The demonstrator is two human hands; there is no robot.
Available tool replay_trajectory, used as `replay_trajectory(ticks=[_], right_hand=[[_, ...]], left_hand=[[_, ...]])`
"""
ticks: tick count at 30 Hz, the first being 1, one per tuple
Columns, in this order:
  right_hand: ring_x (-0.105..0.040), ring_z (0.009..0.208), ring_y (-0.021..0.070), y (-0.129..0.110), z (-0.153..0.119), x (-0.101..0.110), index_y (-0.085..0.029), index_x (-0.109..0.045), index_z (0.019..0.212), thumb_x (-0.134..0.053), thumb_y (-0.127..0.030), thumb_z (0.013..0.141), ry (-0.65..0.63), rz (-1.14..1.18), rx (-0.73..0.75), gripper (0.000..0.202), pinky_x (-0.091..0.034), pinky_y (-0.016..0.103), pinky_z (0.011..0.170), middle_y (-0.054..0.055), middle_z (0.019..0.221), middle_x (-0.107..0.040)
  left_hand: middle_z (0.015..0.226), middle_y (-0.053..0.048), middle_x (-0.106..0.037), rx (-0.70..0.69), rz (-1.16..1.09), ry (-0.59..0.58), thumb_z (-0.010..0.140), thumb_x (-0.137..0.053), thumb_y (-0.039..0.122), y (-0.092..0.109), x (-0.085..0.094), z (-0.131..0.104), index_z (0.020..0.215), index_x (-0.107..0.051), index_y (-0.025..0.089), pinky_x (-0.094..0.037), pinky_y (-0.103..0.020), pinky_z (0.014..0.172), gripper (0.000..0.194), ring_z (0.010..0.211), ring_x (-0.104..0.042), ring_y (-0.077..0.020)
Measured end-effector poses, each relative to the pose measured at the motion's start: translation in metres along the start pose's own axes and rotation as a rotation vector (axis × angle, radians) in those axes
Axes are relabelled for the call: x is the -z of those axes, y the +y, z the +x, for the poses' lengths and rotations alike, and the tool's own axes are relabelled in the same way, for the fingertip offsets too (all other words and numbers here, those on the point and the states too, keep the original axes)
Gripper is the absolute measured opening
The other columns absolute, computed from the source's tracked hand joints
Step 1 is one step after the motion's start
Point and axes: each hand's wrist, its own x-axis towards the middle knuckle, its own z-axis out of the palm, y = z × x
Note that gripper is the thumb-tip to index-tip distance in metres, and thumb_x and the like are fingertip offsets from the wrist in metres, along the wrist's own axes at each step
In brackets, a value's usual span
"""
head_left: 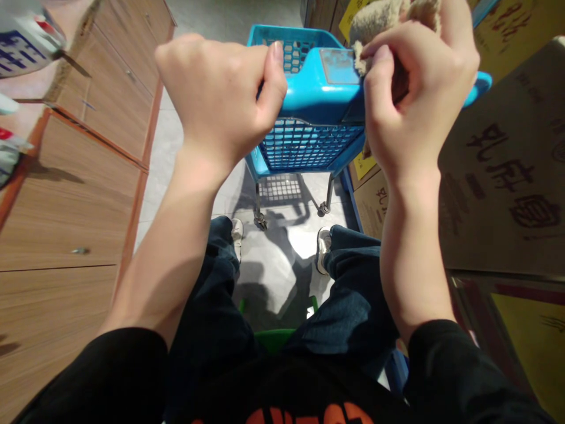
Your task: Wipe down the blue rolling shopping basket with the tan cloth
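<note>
A blue shopping cart (329, 100) stands on the floor in front of me, with a worn label on its handle bar. My left hand (229, 88) is closed round the left part of the handle, thumb toward the middle. My right hand (419, 82), at the right end of the handle, is closed on a beige cloth (375, 23) that bunches up behind and above the fingers. The lattice basket shows beneath the handle.
Wooden cabinets (66, 218) line the left side, with bottles and packets on top. Stacked cardboard boxes (507, 176) crowd the right. Between my shoes, the grey tiled floor (265, 265) shows, and something green (274, 340) lies below me.
</note>
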Motion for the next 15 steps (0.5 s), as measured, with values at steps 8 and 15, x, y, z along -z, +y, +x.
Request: replay_trajectory(ticks=[8, 15], right_hand=[[-0.056, 0.106, 0.0342, 0.011, 0.001, -0.006, -0.029, -0.059, 0.082, -0.047, -0.025, 0.096, -0.008, 0.026, -0.010, 0.018, -0.044, 0.048, 0.092, 0.009, 0.094, -0.053], [-0.056, 0.104, 0.0341, 0.011, -0.002, -0.010, -0.030, -0.057, 0.082, -0.046, -0.028, 0.096, 0.008, 0.041, -0.007, 0.018, -0.043, 0.048, 0.092, 0.009, 0.097, -0.050]], left_hand=[[0.059, -0.006, -0.051, -0.057, -0.025, 0.082, 0.105, -0.024, 0.048, -0.004, -0.001, -0.002, 0.073, -0.069, 0.019, -0.013, -0.040, 0.068, 0.063, 0.065, -0.054, -0.0218], [0.059, -0.007, -0.054, -0.070, -0.039, 0.111, 0.107, -0.026, 0.047, -0.004, -0.001, -0.004, 0.072, -0.068, 0.018, -0.012, -0.040, 0.068, 0.062, 0.064, -0.054, -0.0206]])
